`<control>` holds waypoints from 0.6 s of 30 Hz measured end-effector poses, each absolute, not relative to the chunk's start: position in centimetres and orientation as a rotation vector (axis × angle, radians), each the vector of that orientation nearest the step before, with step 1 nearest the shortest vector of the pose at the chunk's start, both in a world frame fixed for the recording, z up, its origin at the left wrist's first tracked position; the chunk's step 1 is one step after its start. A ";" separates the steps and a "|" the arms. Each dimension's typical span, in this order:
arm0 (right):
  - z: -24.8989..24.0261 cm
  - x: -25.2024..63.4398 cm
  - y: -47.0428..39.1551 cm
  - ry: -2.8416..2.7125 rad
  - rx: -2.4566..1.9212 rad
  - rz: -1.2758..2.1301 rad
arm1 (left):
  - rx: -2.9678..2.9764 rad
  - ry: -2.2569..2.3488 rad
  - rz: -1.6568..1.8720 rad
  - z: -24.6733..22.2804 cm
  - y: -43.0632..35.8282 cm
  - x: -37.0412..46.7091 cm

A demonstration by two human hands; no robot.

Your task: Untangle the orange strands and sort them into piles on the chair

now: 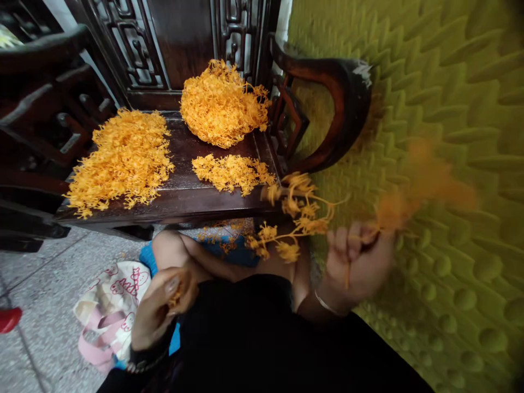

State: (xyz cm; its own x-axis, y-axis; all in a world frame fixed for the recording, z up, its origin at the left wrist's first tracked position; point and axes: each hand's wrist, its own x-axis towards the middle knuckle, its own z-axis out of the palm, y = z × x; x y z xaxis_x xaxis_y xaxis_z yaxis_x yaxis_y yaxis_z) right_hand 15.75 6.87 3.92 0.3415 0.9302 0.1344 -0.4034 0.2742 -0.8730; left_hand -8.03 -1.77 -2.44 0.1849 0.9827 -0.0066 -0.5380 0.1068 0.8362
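Note:
My right hand (356, 265) is raised at the right, its fingers closed around the thin stem of an orange artificial flower sprig (305, 221). The sprig's branches spread out to the left of the hand, and a blurred orange part sticks out on its right. Low at the left, over my lap, my left hand (158, 311) is curled round a few small orange flower pieces (175, 299); its fingers partly hide them. On the dark wooden chair seat (180, 150) lie a wide orange flower heap (123, 158), a rounder heap (223, 106) at the back and a small row (233, 172) near the front edge.
A curved wooden armrest (344, 103) rises by the green textured wall (450, 82) close on my right. Left of my knees, a white cloth bag (126, 284) with pink handles lies on the speckled floor (45, 284). Something red (10, 319) shows at the left edge.

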 end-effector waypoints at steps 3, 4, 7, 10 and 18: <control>3.9 15.5 6.8 -0.744 -0.773 1.043 | 0.843 0.849 1.176 -2.8 -0.7 -8.4; 3.7 15.3 6.8 -0.721 -0.765 1.085 | 0.888 0.851 1.095 -3.1 -0.1 -8.1; 3.2 15.0 7.0 -0.626 -0.754 1.167 | 0.967 0.848 1.001 -4.6 2.1 -6.8; 3.2 15.5 7.2 -0.595 -0.726 1.277 | 1.014 0.961 1.166 -6.5 3.7 -5.3; 2.4 14.0 7.8 -0.409 -0.590 1.555 | 1.388 0.798 1.164 -6.6 4.5 -2.8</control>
